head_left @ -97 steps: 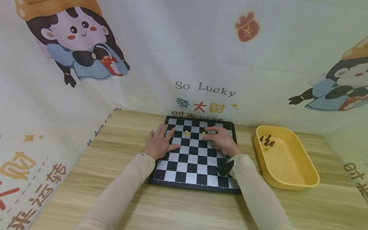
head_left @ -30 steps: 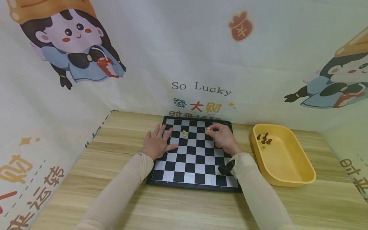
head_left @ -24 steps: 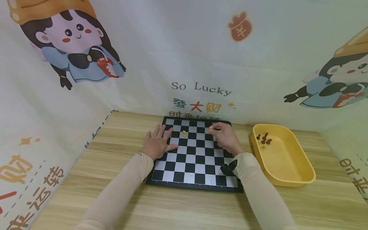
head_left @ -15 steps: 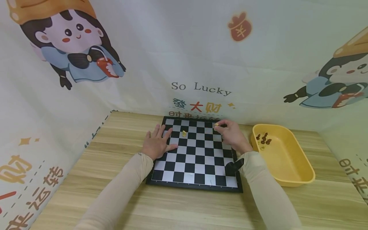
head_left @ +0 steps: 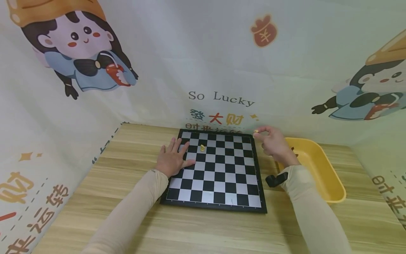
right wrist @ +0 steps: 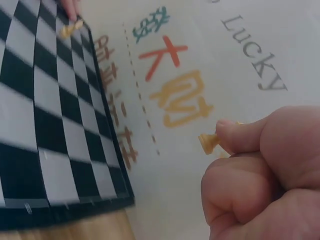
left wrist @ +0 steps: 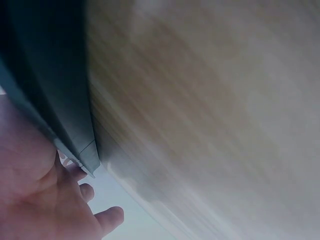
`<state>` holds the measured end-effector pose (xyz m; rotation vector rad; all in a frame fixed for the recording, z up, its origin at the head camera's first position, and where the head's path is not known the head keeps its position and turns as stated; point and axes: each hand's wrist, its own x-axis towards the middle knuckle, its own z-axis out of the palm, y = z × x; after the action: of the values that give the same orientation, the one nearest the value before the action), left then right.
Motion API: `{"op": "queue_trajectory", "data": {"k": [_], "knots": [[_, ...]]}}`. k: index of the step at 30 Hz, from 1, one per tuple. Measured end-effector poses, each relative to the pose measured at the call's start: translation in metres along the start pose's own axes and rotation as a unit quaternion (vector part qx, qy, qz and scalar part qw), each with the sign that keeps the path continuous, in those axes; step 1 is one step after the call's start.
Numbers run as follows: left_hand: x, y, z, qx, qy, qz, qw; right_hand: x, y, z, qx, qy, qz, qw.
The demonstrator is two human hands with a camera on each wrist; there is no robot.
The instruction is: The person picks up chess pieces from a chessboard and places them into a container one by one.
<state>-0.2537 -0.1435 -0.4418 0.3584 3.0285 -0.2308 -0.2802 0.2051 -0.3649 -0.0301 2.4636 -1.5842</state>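
Note:
A black and white chessboard (head_left: 214, 168) lies on the wooden table. My left hand (head_left: 172, 159) rests spread over its left edge, fingers straight; the left wrist view shows the palm (left wrist: 42, 200) against the board's dark side. One yellow chess piece (head_left: 202, 148), shaped like a knight, stands on the board just right of that hand. Past the board's far right corner, my right hand (head_left: 275, 144) pinches a small yellow chess piece (right wrist: 209, 143) between thumb and curled forefinger. Its base shows in the right wrist view; the fingers hide the rest.
To the right stands a yellow plastic tub (head_left: 328, 173); the right forearm overlaps its near left side. Dark brown chess pieces (head_left: 294, 151) in it are partly hidden behind the hand. A printed cloth (head_left: 165, 70) hangs right behind the table.
My right hand has lifted the yellow piece off the board and carried it right, past the board's edge toward the tub. The left hand has stayed in place.

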Motion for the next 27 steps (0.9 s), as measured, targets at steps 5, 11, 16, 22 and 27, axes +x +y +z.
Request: {"op": "queue_trajectory", "data": {"k": [5,11,16,22,27], "knots": [[0.001,-0.001,0.002,-0.003,0.0,0.0,1.0,-0.005,0.0,-0.022,-0.035,0.01,0.001,0.999],[0.002,-0.003,0.004,-0.002,-0.001,0.001,1.0,-0.011,0.004,-0.046,-0.077,0.025,0.011,0.997],[0.003,-0.002,0.004,-0.006,-0.006,0.001,1.0,-0.016,0.008,-0.061,-0.07,0.024,-0.001,0.997],[0.002,-0.002,0.003,-0.01,0.0,0.001,0.9999,-0.022,0.014,-0.077,-0.056,0.011,-0.004,0.998],[0.001,-0.001,0.002,-0.009,0.0,0.002,1.0,-0.022,0.024,-0.09,-0.071,0.029,0.008,0.997]]}}
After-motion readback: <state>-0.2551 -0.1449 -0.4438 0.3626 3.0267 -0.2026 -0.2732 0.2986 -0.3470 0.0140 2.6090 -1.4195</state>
